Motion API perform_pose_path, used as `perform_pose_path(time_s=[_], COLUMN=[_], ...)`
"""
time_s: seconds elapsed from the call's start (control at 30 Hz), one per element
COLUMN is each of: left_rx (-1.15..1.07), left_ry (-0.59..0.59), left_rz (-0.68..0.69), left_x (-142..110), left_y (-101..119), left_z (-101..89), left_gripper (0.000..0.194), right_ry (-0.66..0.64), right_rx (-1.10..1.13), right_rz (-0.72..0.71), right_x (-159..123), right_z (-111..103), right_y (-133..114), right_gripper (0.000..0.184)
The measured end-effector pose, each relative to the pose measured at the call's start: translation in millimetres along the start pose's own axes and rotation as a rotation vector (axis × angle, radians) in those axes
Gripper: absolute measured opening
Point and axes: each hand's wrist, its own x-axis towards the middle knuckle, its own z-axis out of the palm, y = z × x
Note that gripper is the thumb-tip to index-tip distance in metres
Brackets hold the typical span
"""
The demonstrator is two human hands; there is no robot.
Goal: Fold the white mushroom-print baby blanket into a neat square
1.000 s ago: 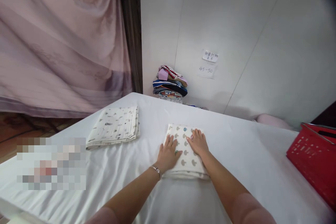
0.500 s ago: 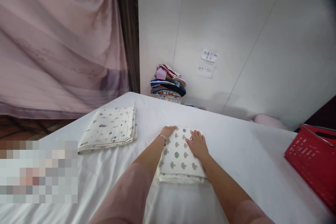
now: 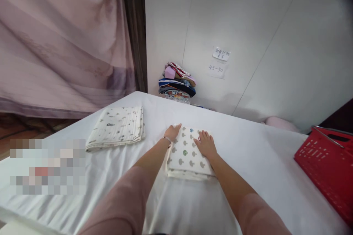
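Note:
A folded white cloth (image 3: 190, 158) with grey mushroom prints, plus a few coloured ones, lies on the white-covered table in front of me. My right hand (image 3: 206, 145) rests flat on its far right part, fingers spread. At the far left corner of the same cloth is my left hand (image 3: 172, 133), a bracelet on its wrist. Its fingers look stretched along the cloth's edge, though some are hidden. Farther left lies a second folded white cloth (image 3: 117, 126) with small dark prints, apart from both hands.
A red plastic basket (image 3: 325, 165) with a metal handle stands at the table's right. Behind the far edge rises a stack of folded fabrics (image 3: 178, 84) against the white wall, which carries paper notes (image 3: 217, 68). A pink curtain (image 3: 63, 44) hangs at the left.
My left hand has shifted slightly left at the cloth's far left corner. The right hand still lies on the cloth. The whole view has tilted a little, moving things up in the picture.

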Motion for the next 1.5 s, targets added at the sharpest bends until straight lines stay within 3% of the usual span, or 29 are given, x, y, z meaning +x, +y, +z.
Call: perform_pose_path(time_s=[0.2, 0.3, 0.37, 0.5, 0.6, 0.83, 1.0, 1.1, 1.27, 1.5], left_rx=[-0.223, -0.341, -0.401, -0.502, -0.506, -0.511, -0.186, -0.056, 0.077, 0.166], left_ry=[-0.123, -0.176, -0.188, -0.204, -0.189, -0.145, 0.099, 0.182, 0.243, 0.256], left_rz=[-0.002, 0.015, 0.030, 0.045, 0.042, 0.063, 0.132, 0.194, 0.247, 0.387], left_x=[-66.2, -103.0, -121.2, -142.6, -151.5, -164.6, -164.4, -166.1, -170.6, -172.2], left_y=[-50.0, -77.0, -89.5, -100.3, -99.8, -92.7, -90.3, -92.0, -97.5, -93.4], left_z=[-13.2, -15.5, -15.7, -13.7, -11.9, -4.1, 6.5, 10.4, 13.0, 4.5], left_gripper=[0.039, 0.029, 0.025, 0.021, 0.028, 0.052, 0.038, 0.030, 0.023, 0.034], right_ry=[-0.136, -0.113, -0.050, 0.026, 0.074, 0.175, 0.246, 0.256, 0.232, 0.259], right_rx=[0.061, 0.160, 0.270, 0.417, 0.383, 0.360, 0.333, 0.292, 0.308, 0.332], right_rz=[0.067, 0.025, -0.128, -0.588, -0.694, -0.613, -0.597, -0.620, -0.632, -0.654], right_x=[4.4, -11.2, -34.4, -87.4, -107.7, -104.9, -104.7, -107.5, -113.8, -117.2], right_z=[-20.5, -32.3, -36.1, -35.9, -33.8, -21.9, -14.2, -11.8, -11.1, -4.4], right_y=[-5.0, -22.1, -40.9, -80.9, -95.3, -84.5, -80.4, -78.1, -76.1, -75.2], right_gripper=[0.063, 0.058, 0.052, 0.042, 0.040, 0.029, 0.025, 0.026, 0.028, 0.031])
